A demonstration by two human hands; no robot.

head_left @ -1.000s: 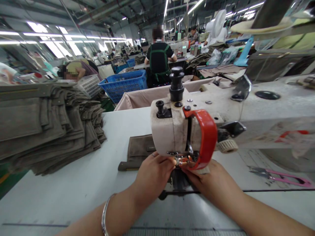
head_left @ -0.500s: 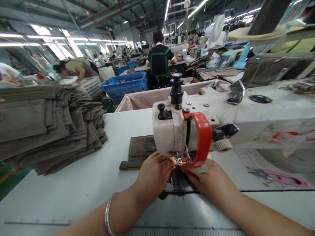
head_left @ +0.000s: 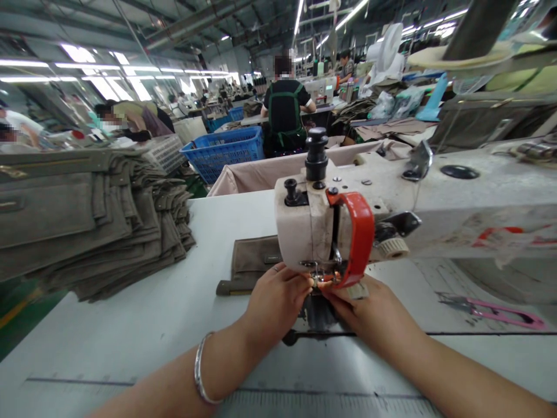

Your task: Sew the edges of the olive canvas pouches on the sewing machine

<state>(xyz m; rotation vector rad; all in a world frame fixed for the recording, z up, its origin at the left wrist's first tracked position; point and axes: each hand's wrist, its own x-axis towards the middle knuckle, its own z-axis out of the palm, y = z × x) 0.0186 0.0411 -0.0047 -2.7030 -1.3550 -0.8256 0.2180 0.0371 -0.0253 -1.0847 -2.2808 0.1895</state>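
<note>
A grey-brown fabric panel (head_left: 252, 258) with a small dark label and a zip along its near edge lies at the left of the sewing machine (head_left: 302, 229), running in behind its head. My left hand (head_left: 278, 299) is closed, pinching the panel's near edge beside the presser foot (head_left: 317, 280). On the other side, my right hand (head_left: 374, 307) has its fingertips pressed together close to the needle area. The red finger guard (head_left: 360, 238) partly covers those fingertips, and what they hold is hidden. A pale piece (head_left: 359, 290) shows by the right thumb and fingers.
Stacked grey-brown fabric pieces (head_left: 117, 226) hang over the table's left side. Pink-handled thread snips (head_left: 500, 310) lie right of my right hand. Behind the table stand a pink cloth-lined bin (head_left: 252, 172) and a blue basket (head_left: 224, 152). A person (head_left: 285, 107) sits farther back.
The view has shifted slightly, so the scene sits a little to the right. Both hands remain at the presser foot. A metal lever beside the needle bar stands differently. The person ahead has moved their head.
</note>
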